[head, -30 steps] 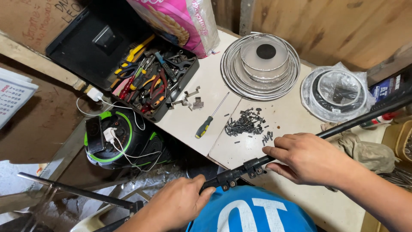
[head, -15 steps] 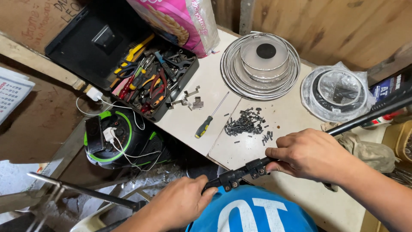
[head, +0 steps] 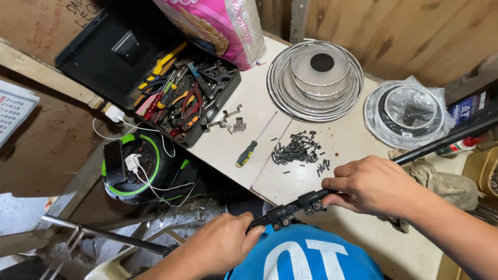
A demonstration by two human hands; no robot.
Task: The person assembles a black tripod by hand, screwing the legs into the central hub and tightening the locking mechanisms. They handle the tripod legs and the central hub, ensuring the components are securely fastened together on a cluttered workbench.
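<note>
While we are gripping the black rod point(head: 415, 150) with both hands, our left hand point(head: 220, 246) is closing fully around its lower stretch and our right hand point(head: 376, 186) is wrapping the part just above the clamp fittings point(head: 295, 207). The rod is running diagonally between our fingers point(head: 337, 182), low over the white surface point(head: 249, 109). Just beyond our right fingers, a pile of small dark screws point(head: 298, 150) is lying, with a screwdriver point(head: 254, 145) beside it. We are judging that a sideways swing of the rod could scatter those screws.
</note>
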